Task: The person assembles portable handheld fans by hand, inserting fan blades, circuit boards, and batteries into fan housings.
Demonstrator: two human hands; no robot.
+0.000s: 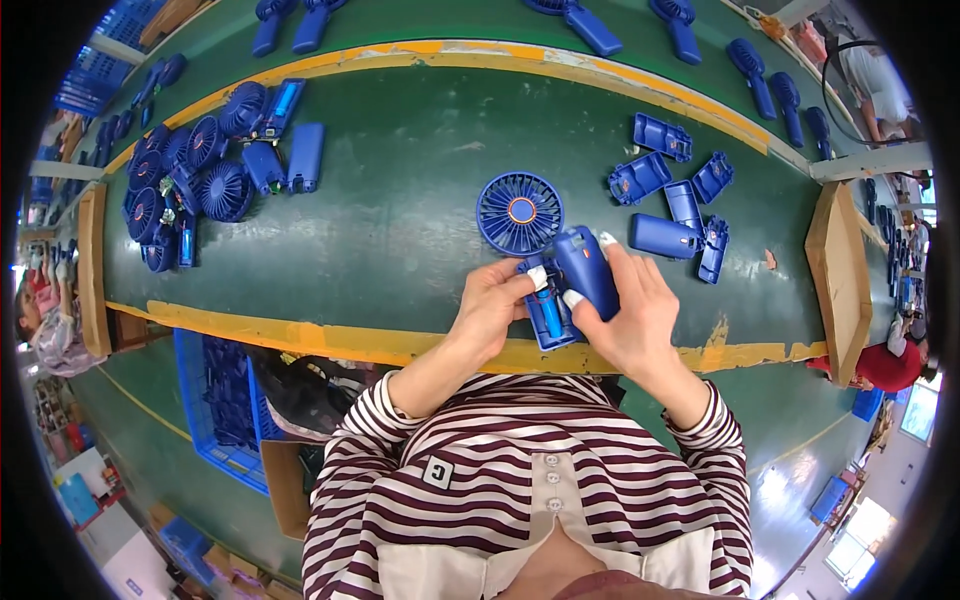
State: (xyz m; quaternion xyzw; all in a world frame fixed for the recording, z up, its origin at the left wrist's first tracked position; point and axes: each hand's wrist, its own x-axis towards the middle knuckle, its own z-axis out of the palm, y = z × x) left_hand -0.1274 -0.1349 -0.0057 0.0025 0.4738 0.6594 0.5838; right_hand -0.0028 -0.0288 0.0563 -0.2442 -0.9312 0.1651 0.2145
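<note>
Close to the bench's front edge, my left hand [494, 306] is closed round the opened handle of a blue handheld fan [520, 212]. Its round slatted head points away from me. Inside the handle a bright blue battery cell [549, 314] shows. My right hand [637, 309] grips a blue handle cover [587, 272] by its sides, tilted just right of the opened handle. Whether the cover touches the handle I cannot tell. White finger cots sit on some of my fingertips.
Several loose blue handle covers [663, 236] lie at the right. A pile of fan heads and opened fans [205, 142] is at the left. Finished-looking fans [592, 30] lie beyond the yellow rail [400, 50]. A blue crate [215, 440] stands below, left of me.
</note>
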